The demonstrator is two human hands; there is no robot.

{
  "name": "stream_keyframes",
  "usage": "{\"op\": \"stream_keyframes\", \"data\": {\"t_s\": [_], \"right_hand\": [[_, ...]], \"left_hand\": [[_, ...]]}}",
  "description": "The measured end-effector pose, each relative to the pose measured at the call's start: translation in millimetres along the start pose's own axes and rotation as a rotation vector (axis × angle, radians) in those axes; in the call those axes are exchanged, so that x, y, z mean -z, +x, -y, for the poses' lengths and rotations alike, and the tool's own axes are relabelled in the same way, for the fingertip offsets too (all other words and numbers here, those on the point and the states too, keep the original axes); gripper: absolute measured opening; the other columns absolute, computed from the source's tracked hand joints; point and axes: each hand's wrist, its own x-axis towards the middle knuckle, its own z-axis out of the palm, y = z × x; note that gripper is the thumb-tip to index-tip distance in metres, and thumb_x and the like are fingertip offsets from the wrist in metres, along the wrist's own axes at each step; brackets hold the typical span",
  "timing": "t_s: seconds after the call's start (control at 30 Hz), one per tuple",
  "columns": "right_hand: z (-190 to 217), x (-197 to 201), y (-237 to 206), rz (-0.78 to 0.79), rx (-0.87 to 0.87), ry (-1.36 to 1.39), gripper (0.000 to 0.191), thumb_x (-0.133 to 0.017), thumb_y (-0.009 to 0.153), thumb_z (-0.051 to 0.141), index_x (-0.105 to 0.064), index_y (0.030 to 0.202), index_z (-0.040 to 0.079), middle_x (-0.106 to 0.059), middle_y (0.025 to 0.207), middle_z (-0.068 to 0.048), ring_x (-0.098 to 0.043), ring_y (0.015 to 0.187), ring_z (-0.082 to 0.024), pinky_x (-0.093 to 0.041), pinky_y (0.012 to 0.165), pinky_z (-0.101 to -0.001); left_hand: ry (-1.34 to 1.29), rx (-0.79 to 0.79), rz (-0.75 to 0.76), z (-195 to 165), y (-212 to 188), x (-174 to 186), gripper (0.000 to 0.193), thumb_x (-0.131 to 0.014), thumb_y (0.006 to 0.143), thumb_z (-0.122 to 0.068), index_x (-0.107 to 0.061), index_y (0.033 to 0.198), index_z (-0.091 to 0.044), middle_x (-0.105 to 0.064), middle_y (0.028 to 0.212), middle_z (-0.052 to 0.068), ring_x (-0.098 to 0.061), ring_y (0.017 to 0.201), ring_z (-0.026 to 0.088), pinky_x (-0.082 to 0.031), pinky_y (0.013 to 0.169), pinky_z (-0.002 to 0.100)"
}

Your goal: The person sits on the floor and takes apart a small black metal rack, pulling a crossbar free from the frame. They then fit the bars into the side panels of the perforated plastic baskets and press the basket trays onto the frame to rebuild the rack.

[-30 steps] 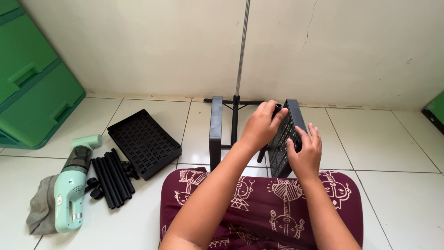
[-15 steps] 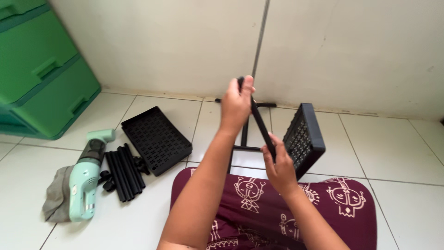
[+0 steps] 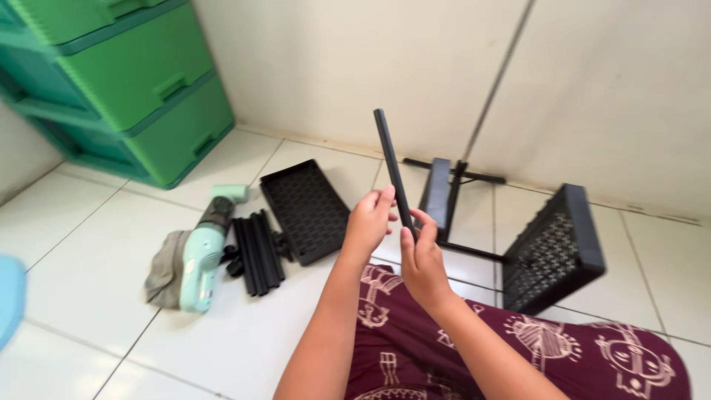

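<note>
From the head view, I see both hands raised at the centre of the frame, sharing one black rod [image 3: 390,167]. My left hand [image 3: 368,222] has its fingers curled round the rod's lower part, thumb pressed against its side. My right hand [image 3: 421,259] pinches the rod's bottom end from just below and to the right. The rod tilts slightly, its top leaning toward the upper left, clear of the wall behind it.

To the right of the hands, a half-built black rack [image 3: 548,248] lies on the white tiled floor [image 3: 89,244], its perforated shelf tipped on edge, its thin frame reaching back to the wall's base. To the left of the hands, a loose black perforated shelf [image 3: 305,209] lies flat, and beside it a bundle of black rods [image 3: 256,252]. Further left, a mint-green handheld tool [image 3: 201,255] rests on a grey cloth [image 3: 163,270]. Green plastic drawers [image 3: 126,81] fill the upper left corner. Bare tile lies open in the lower left, and between the shelf and the rack.
</note>
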Motion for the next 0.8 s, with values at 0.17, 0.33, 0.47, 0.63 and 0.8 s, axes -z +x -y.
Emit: {"op": "stream_keyframes", "data": {"t_s": [0.17, 0.33, 0.47, 0.63, 0.8], "right_hand": [[3.8, -57.5, 13.0, 0.183, 0.023, 0.149, 0.039, -0.041, 0.108, 0.019, -0.033, 0.141, 0.000, -0.073, 0.099, -0.019, -0.073, 0.079, -0.027, -0.056, 0.068, -0.0369], [6.9, -113.6, 16.8, 0.334, -0.069, 0.059, 0.038, -0.039, 0.108, 0.021, -0.034, 0.142, 0.004, -0.072, 0.098, -0.023, -0.072, 0.086, -0.037, -0.054, 0.074, -0.0431], [1.8, -156.9, 16.1, 0.434, -0.042, 0.057, 0.039, -0.043, 0.106, 0.020, -0.040, 0.142, 0.004, -0.068, 0.115, -0.026, -0.069, 0.106, -0.041, -0.053, 0.089, -0.0444], [-16.0, -204.2, 10.5, 0.606, 0.059, 0.086, 0.048, -0.047, 0.103, 0.017, -0.041, 0.149, 0.003, -0.060, 0.136, -0.028, -0.059, 0.125, -0.041, -0.047, 0.102, -0.0439], [-23.9, -231.4, 3.9, 0.815, 0.023, -0.071, 0.051, -0.047, 0.102, 0.016, -0.041, 0.152, 0.006, -0.055, 0.142, -0.026, -0.057, 0.127, -0.040, -0.047, 0.104, -0.0434]], "left_hand": [[-0.133, 0.079, -0.054, 31.3, -15.8, 45.6, 0.043, -0.056, 0.102, -0.042, -0.069, 0.113, -0.003, -0.072, 0.096, 0.007, -0.068, 0.080, 0.011, -0.060, 0.064, 0.029], [-0.078, 0.077, -0.206, 50.8, -26.1, 90.8, 0.038, -0.057, 0.100, -0.038, -0.067, 0.120, -0.007, -0.073, 0.101, 0.005, -0.069, 0.090, 0.013, -0.056, 0.078, 0.030], [-0.060, 0.215, -0.370, 65.8, -28.1, 122.5, 0.036, -0.055, 0.100, -0.035, -0.065, 0.122, -0.009, -0.073, 0.102, 0.006, -0.069, 0.091, 0.017, -0.054, 0.081, 0.033], [-0.085, 0.246, -0.571, 94.4, -26.9, 160.8, 0.036, -0.055, 0.100, -0.035, -0.065, 0.124, -0.009, -0.073, 0.104, 0.005, -0.068, 0.091, 0.016, -0.053, 0.080, 0.032], [-0.184, 0.352, -0.663, 142.5, -20.7, 189.0, 0.038, -0.054, 0.101, -0.034, -0.061, 0.127, -0.007, -0.071, 0.101, 0.010, -0.068, 0.088, 0.021, -0.055, 0.079, 0.036]]}}
